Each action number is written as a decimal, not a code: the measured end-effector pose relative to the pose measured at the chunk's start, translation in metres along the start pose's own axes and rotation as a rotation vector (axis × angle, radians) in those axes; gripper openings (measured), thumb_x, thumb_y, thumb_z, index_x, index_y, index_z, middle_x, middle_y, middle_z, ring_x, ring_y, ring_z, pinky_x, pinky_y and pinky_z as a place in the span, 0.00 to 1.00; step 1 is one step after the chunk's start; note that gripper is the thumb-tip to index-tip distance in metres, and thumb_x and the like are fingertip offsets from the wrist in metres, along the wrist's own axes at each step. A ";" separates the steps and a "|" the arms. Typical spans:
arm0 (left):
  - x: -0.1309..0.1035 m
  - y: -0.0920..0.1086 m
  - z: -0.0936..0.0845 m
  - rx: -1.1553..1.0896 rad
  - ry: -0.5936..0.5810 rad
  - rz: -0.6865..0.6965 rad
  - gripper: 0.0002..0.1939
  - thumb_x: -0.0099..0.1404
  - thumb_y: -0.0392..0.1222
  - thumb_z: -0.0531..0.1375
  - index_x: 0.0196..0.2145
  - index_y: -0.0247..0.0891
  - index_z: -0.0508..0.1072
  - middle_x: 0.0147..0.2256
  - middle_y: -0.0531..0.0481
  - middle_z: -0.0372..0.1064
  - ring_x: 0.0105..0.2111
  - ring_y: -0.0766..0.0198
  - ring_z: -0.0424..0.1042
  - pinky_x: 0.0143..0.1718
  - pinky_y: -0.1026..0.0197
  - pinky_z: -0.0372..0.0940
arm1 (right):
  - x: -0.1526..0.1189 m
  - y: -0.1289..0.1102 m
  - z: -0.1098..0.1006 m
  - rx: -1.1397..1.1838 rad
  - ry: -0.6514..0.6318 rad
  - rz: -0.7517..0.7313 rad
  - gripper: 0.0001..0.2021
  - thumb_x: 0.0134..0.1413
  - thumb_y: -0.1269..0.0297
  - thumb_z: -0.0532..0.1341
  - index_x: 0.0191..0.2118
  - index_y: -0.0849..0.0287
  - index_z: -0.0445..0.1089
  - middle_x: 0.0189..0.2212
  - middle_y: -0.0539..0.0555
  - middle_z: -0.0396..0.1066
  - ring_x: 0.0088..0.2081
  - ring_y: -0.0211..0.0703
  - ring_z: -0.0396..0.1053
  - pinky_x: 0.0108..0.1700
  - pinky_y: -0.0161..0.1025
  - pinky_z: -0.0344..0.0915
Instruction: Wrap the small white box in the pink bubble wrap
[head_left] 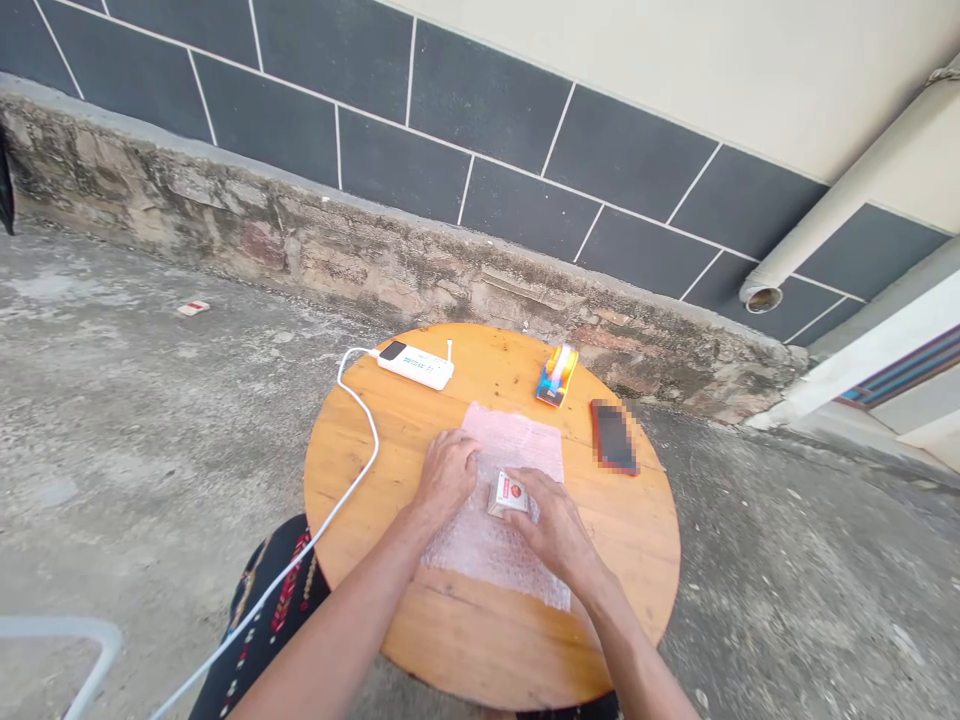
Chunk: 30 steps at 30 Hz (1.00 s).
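A pinkish, see-through sheet of bubble wrap (517,565) lies flat on a round wooden table (442,640). Near its middle stands a small white box (512,490) with red print on top. My right hand (551,515) holds this box from the right, thumb at the near side and fingers at the far side. To the left of the box, my left hand (448,468) rests palm down on the left edge of the bubble wrap. Its fingers are slightly bent and hold nothing visible; their tips are partly hidden.
At the table's far side are a white power strip (415,365) with a white cable (367,410) and a yellow-blue tape dispenser (557,376). A phone (615,437) lies to the right. Beyond are a tiled wall (397,150) and a drainpipe (840,210).
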<state>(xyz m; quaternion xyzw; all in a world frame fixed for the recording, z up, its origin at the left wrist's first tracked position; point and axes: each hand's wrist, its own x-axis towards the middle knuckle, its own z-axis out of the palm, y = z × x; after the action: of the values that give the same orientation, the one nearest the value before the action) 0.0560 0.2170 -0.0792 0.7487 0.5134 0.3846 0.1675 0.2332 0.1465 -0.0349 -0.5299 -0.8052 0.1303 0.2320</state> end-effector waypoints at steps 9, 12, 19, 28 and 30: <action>0.000 -0.001 0.002 0.014 0.005 0.009 0.13 0.57 0.27 0.54 0.35 0.39 0.74 0.40 0.47 0.70 0.45 0.57 0.64 0.49 0.54 0.60 | 0.000 -0.001 0.001 -0.006 0.016 0.000 0.24 0.50 0.76 0.58 0.54 0.55 0.63 0.51 0.54 0.67 0.51 0.48 0.64 0.51 0.47 0.60; 0.000 -0.002 0.002 0.018 0.007 0.014 0.13 0.57 0.27 0.54 0.35 0.38 0.75 0.40 0.47 0.70 0.45 0.57 0.64 0.50 0.54 0.60 | 0.000 0.000 0.002 -0.019 0.015 -0.008 0.23 0.50 0.76 0.58 0.54 0.55 0.64 0.51 0.55 0.67 0.51 0.48 0.64 0.51 0.47 0.60; -0.001 -0.001 0.003 0.023 0.014 0.013 0.12 0.58 0.28 0.54 0.35 0.38 0.75 0.41 0.47 0.70 0.45 0.57 0.64 0.50 0.54 0.59 | 0.001 0.002 0.005 -0.030 0.009 -0.015 0.24 0.50 0.76 0.59 0.55 0.54 0.63 0.51 0.54 0.66 0.50 0.48 0.64 0.50 0.46 0.61; 0.000 -0.001 0.001 0.025 0.010 0.008 0.13 0.58 0.28 0.54 0.36 0.38 0.75 0.41 0.47 0.70 0.45 0.57 0.65 0.50 0.55 0.59 | -0.034 -0.013 -0.005 -0.115 0.106 -0.115 0.20 0.56 0.71 0.59 0.55 0.54 0.63 0.51 0.57 0.64 0.51 0.52 0.62 0.50 0.49 0.60; 0.000 -0.001 0.001 0.023 0.009 0.002 0.13 0.58 0.28 0.54 0.36 0.38 0.75 0.41 0.47 0.70 0.45 0.57 0.65 0.50 0.54 0.59 | -0.050 -0.023 -0.003 -0.126 0.047 -0.127 0.19 0.54 0.72 0.60 0.52 0.54 0.65 0.49 0.56 0.65 0.48 0.52 0.63 0.47 0.48 0.60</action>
<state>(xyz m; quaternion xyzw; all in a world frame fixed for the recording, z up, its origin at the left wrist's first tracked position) 0.0563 0.2170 -0.0803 0.7493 0.5177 0.3821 0.1565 0.2333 0.0913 -0.0339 -0.4940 -0.8383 0.0519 0.2249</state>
